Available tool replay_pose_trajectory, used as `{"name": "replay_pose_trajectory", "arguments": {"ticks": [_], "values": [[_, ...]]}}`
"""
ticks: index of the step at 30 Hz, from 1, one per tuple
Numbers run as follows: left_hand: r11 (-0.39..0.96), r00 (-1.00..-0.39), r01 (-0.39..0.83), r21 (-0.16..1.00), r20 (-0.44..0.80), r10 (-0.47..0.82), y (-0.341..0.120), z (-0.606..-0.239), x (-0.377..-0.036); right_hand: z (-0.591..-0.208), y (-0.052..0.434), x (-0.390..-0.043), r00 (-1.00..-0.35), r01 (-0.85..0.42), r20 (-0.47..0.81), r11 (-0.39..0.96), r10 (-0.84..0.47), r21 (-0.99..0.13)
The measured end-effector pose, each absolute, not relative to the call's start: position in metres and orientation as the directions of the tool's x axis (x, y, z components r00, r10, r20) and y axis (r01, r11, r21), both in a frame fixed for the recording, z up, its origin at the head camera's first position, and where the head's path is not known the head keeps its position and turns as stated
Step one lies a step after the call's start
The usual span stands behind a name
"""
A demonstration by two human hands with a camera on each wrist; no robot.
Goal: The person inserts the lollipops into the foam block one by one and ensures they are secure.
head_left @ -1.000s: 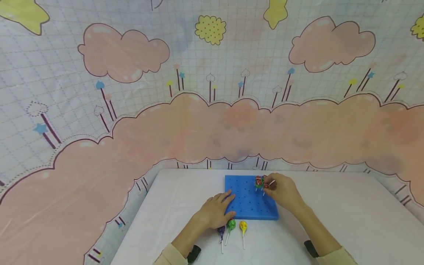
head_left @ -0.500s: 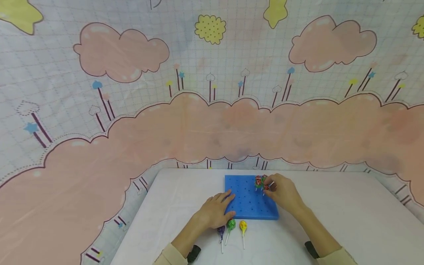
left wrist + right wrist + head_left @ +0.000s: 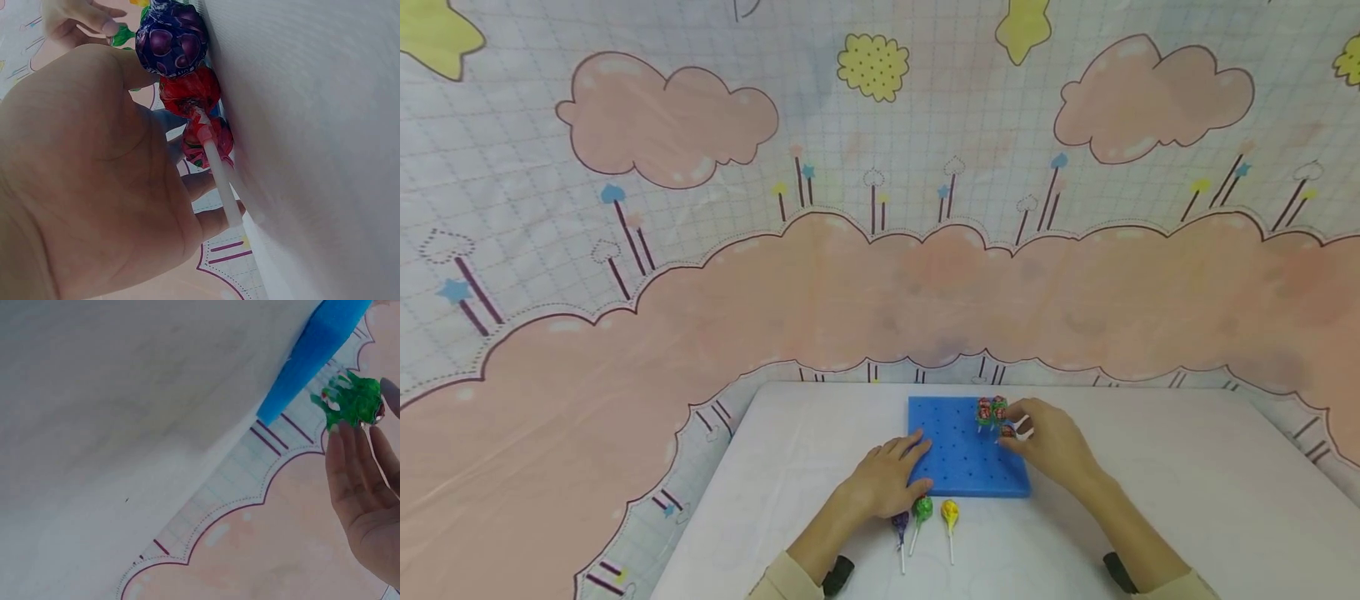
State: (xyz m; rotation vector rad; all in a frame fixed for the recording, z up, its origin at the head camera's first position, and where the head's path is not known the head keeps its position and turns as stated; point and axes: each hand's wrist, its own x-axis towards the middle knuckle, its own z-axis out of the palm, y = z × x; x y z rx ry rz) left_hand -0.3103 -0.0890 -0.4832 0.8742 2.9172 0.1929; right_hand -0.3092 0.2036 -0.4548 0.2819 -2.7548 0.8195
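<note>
White bench (image 3: 1150, 492) surface, backed by a pastel cloud-print curtain (image 3: 880, 275), is carrying a blue foam peg board (image 3: 958, 467). We are pinching a wrapped lollipop (image 3: 1009, 431) between the fingers of our right hand (image 3: 1051, 446), holding it just over the board's far right corner, close beside two lollipops (image 3: 991, 410) already standing upright there. Our left hand (image 3: 886, 482) is resting with relaxed fingers on the board's near left edge, steadying it. In our judgement, the standing pair is crowding the approach: a tilted stick may be missing its hole, or the hand may be knocking a neighbour over. Purple (image 3: 900, 523), green (image 3: 922, 507) and yellow (image 3: 951, 511) lollipops are lying on the bench just in front of the board, touching or nearly touching our left hand.
</note>
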Motion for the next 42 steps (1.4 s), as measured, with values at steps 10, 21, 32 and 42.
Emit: {"name": "replay_pose_trajectory", "arguments": {"ticks": [10, 21, 32, 42], "values": [[0.827, -0.833, 0.539, 0.163, -0.044, 0.552, -0.091, -0.482, -0.309, -0.457, 0.215, -0.298, -0.984, -0.17, 0.13, 0.86, -0.122, -0.482], [0.826, -0.833, 0.539, 0.166, -0.045, 0.552, -0.091, -0.484, -0.309, -0.46, 0.217, -0.294, -0.973, -0.2, -0.02, 0.877, -0.231, -0.437], [0.819, -0.827, 0.54, 0.192, -0.061, 0.56, -0.088, -0.484, -0.308, -0.466, 0.22, -0.289, -0.964, -0.222, -0.025, 0.857, -0.263, -0.465], [0.803, -0.816, 0.548, 0.233, -0.062, 0.575, -0.092, -0.479, -0.311, -0.469, 0.218, -0.289, -0.963, -0.243, -0.001, 0.867, -0.27, -0.434]]}}
